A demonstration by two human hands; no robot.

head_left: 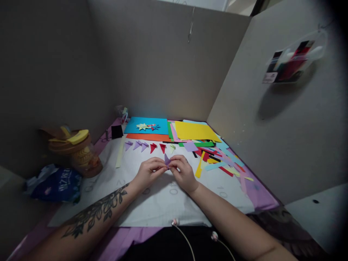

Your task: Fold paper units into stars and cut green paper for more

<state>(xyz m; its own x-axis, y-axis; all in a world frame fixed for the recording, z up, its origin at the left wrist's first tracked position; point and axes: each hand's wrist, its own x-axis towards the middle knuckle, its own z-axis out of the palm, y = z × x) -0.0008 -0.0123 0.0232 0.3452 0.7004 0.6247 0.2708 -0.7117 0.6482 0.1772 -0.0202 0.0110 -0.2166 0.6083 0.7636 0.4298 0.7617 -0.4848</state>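
Paper piece (167,159), one, purple, folded, above white sheet (160,206); I pinch it between nearly closed fingertips of left hand (149,172) and right hand (186,174). Beyond, in a row, I count three lilac pieces (137,145), two red pieces (153,148), one pale-green piece (172,148).

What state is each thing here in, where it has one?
Purple piece, folded, tip up
Left hand, pinching it
Right hand, pinching it
Lavender pieces, folded
Red pieces, folded
Pale green piece, folded
Paper stars, on blue sheet
Yellow sheet, flat
Paper strips, scattered
Cup, standing
Clear pouch, hung on wall
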